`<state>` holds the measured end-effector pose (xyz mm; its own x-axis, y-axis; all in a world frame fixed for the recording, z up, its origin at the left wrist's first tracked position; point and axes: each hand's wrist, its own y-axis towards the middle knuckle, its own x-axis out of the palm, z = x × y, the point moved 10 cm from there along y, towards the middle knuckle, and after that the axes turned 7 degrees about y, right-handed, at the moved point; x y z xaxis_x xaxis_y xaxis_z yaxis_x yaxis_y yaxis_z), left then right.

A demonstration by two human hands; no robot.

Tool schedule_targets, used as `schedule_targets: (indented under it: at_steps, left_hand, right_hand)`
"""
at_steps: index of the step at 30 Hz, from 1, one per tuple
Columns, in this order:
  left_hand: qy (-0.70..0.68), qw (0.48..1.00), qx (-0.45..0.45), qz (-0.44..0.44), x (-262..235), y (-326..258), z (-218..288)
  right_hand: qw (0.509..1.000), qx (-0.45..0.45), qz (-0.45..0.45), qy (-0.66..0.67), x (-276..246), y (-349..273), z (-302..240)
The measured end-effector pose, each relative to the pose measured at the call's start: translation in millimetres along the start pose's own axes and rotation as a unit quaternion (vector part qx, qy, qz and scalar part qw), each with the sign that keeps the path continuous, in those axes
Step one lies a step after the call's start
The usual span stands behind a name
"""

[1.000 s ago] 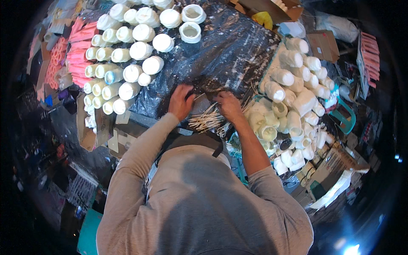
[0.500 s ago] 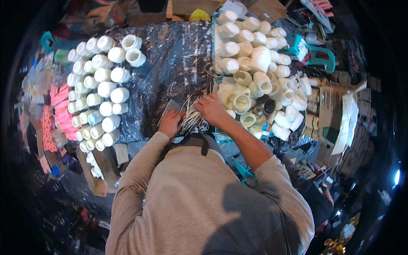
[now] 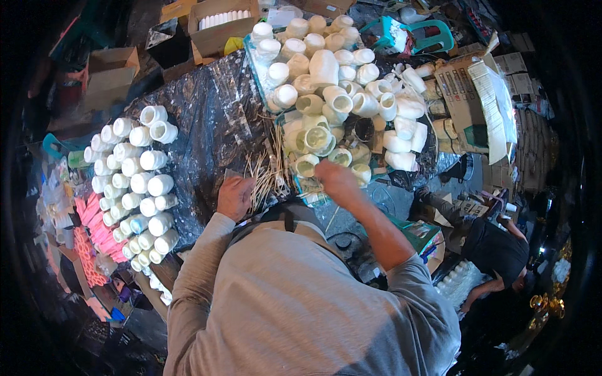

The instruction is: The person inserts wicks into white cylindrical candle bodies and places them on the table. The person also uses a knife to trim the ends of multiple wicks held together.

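Note:
My left hand (image 3: 234,198) is closed at the table's near edge, and a small flat greyish piece (image 3: 231,173) sticks out past its fingers. Right beside it lies a loose heap of thin pale sticks (image 3: 266,175), strewn on dark plastic sheeting. My right hand (image 3: 339,183) has its fingers curled in at the near edge of a cluster of whitish jars, close to a wide-mouthed jar (image 3: 306,165). Whatever its fingers hold, if anything, is hidden. Another open, cloudy jar (image 3: 318,138) stands just beyond.
Rows of white jars (image 3: 140,183) fill the table's left side, with pink strips (image 3: 100,227) past them. The dark plastic sheet (image 3: 207,106) covers the middle. A torn cardboard box (image 3: 461,103) stands at the right. Lower right, another person (image 3: 495,250) bends over white items.
My right hand has left the sticks and moved right to the jars. My left hand has stayed by the heap, slightly lower. The view has swung right, bringing another person into sight.

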<state>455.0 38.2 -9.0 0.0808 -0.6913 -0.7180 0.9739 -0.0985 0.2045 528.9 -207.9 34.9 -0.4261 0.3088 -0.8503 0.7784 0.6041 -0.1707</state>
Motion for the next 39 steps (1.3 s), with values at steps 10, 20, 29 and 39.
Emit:
schedule_targets:
  at_steps: [10,20,29,39]
  left_hand:
    - [-0.077,0.992,-0.068,-0.069,-6,16,27]
    - [-0.781,0.558,-0.261,-0.102,8,35,83]
    - [-0.224,0.955,-0.136,0.14,-154,-9,76]
    - [-0.092,0.958,-0.083,0.26,-209,-75,100]
  right_hand:
    - [0.953,0.2,0.221,-0.061,-128,101,119]
    - [0.886,0.011,0.352,0.301,-121,-21,-52]
    - [0.659,0.139,0.018,0.739,12,3,-115]
    - [0.743,-0.161,0.032,0.649,-56,6,-238]
